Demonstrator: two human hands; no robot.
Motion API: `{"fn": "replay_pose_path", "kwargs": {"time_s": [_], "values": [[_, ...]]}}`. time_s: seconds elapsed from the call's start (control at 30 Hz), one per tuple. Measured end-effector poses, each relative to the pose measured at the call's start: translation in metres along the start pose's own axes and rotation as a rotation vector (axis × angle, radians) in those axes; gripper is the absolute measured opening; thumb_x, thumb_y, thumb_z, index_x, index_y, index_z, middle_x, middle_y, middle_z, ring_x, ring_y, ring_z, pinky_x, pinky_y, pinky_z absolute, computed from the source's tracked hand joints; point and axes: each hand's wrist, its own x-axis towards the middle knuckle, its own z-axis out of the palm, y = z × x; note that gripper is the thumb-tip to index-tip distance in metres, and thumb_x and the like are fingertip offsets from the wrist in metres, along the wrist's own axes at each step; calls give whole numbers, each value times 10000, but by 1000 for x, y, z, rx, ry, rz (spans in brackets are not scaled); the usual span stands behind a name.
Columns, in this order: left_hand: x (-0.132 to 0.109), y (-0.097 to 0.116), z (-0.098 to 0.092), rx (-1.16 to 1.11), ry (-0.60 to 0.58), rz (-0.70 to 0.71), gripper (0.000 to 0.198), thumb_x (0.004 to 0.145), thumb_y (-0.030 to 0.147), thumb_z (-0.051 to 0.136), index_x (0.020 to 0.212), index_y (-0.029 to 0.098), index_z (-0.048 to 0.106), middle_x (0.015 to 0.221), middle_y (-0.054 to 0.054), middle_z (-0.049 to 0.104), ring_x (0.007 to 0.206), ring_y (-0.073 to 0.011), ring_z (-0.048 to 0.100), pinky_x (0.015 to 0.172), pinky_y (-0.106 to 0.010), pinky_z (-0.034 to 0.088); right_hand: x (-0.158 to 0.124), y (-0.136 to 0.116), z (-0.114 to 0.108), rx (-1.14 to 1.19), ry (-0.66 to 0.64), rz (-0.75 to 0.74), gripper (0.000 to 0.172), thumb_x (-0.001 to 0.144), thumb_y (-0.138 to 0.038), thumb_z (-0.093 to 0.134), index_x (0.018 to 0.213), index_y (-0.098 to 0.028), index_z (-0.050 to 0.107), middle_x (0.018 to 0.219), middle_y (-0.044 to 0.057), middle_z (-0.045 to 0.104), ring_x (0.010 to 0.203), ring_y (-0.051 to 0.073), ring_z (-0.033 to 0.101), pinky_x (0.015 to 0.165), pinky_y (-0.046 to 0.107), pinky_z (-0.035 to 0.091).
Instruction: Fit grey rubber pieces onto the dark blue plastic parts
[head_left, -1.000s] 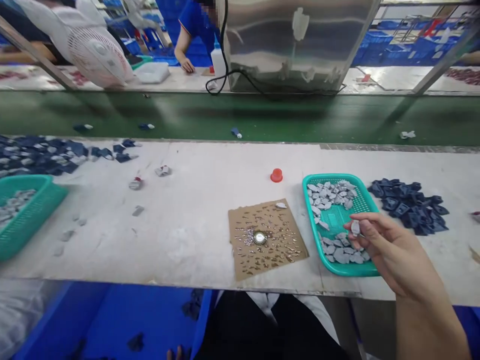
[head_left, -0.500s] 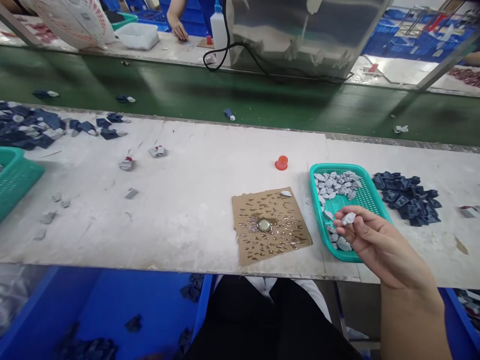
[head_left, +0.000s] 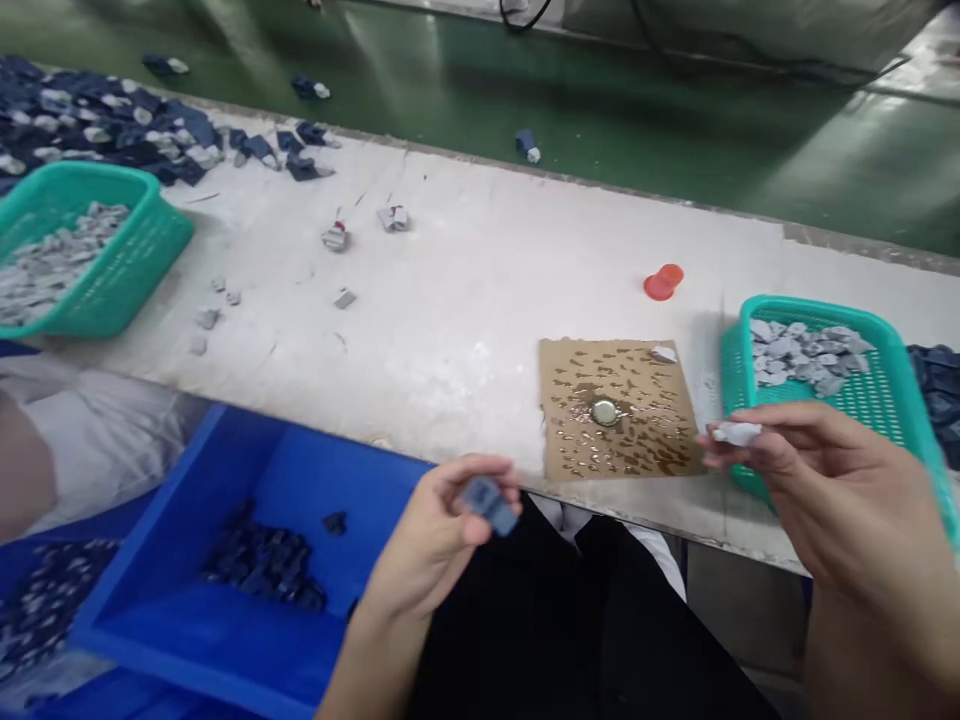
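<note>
My right hand [head_left: 817,490] pinches a small grey piece [head_left: 737,433] between thumb and fingers, just left of a teal basket [head_left: 739,390] holding several grey pieces [head_left: 802,356]. My left hand [head_left: 439,530] is raised over my lap below the table edge, holding a small dark blue piece [head_left: 491,503]. Between the hands lies a brown cardboard square [head_left: 619,408] with glue spots and a round metal cap [head_left: 604,411] at its middle.
A blue bin [head_left: 225,600] with dark blue pieces sits at lower left. A second teal basket [head_left: 112,270] of grey pieces stands at left, with a dark blue pile [head_left: 90,125] behind it. A red cap [head_left: 664,282] lies on the table. A green conveyor belt [head_left: 600,110] runs behind.
The view has swung down and left. My left hand has come up into view holding a dark blue piece. My right hand has carried the grey piece left, off the basket.
</note>
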Motion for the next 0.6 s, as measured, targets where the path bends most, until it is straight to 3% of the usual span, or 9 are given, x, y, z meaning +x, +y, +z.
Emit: {"fn": "replay_pose_path", "kwargs": {"time_s": [0.07, 0.13, 0.2, 0.27, 0.47, 0.6], "values": [[12, -11, 16, -80, -99, 22, 445, 457, 337, 1083, 831, 239, 863, 817, -20, 802, 742, -129, 729, 727, -203, 595, 2, -1, 13, -190, 31, -134, 201, 876, -483, 872, 982, -322, 815, 934, -8, 799, 845, 206, 740, 776, 327, 588], [20, -19, 26, -115, -156, 28, 411, 463, 332, 1079, 790, 231, 852, 790, -11, 794, 758, -135, 730, 742, -223, 599, 7, 1, 25, -412, -8, -364, 125, 939, -432, 827, 968, -311, 815, 964, -22, 805, 898, 192, 735, 801, 310, 541], [24, -23, 31, -127, -170, 22, 407, 467, 335, 1076, 789, 231, 850, 789, -11, 791, 780, -142, 731, 747, -234, 599, 14, 3, 36, -579, -77, -585, 138, 1033, -384, 716, 980, -282, 792, 961, -23, 808, 911, 182, 744, 786, 299, 528], [25, -24, 33, -122, -157, 20, 406, 478, 310, 1075, 808, 230, 853, 803, -13, 789, 781, -137, 721, 728, -229, 591, 19, 6, 45, -665, -112, -712, 149, 1068, -334, 662, 994, -258, 767, 950, -19, 806, 898, 168, 750, 745, 283, 521], [24, -19, 31, -104, -172, 75, 329, 573, 126, 1027, 821, 203, 824, 818, 9, 765, 764, -109, 710, 709, -202, 597, 26, 13, 58, -731, -137, -777, 187, 1083, -317, 634, 966, -238, 756, 951, -11, 804, 865, 135, 756, 706, 253, 523], [24, -20, 31, -256, -194, 1, 294, 712, 211, 982, 884, 177, 746, 892, -8, 796, 921, -167, 793, 831, -245, 640, 15, 11, 51, -685, -56, -653, 108, 1027, -383, 728, 1031, -279, 760, 946, -12, 805, 855, 156, 767, 681, 268, 548]]}}
